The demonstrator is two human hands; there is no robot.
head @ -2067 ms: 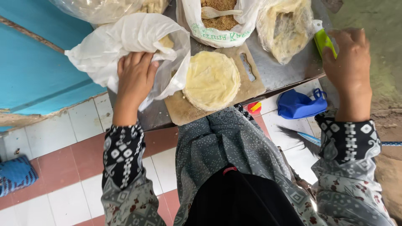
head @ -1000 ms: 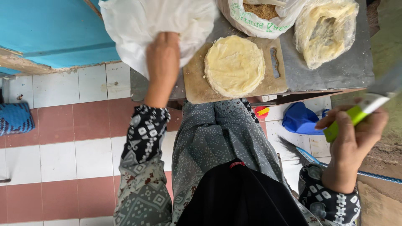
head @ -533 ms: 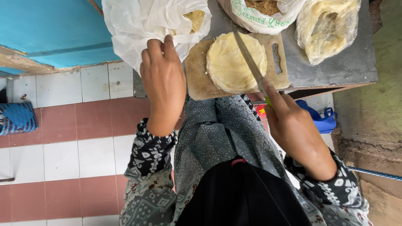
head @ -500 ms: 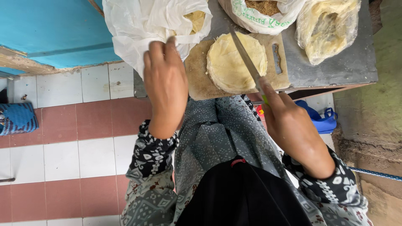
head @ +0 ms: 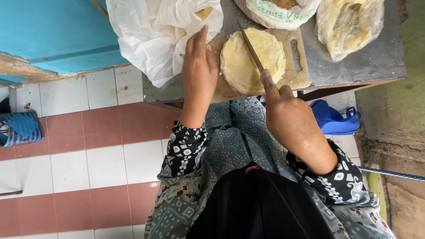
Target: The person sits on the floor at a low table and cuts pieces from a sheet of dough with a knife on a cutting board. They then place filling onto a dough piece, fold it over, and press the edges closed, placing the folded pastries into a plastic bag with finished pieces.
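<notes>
A round stack of pale yellow flat sheets (head: 237,66) lies on a wooden cutting board (head: 297,75) on a grey metal table. My right hand (head: 287,119) grips a knife (head: 250,46), forefinger along its back, with the blade laid across the middle of the stack. My left hand (head: 199,71) rests flat with fingers together on the board's left end, beside the stack and against a white plastic bag (head: 150,40).
The grey table (head: 354,71) carries a clear bag of yellowish food (head: 349,24) at the far right and a white printed sack (head: 276,11) behind the board. A blue plastic bag (head: 332,119) sits below the table. A blue wall and red-and-white tiles lie to the left.
My right hand came in from the lower right with the knife and laid its blade across the stack. My left hand left the white bag and settled flat on the board.
</notes>
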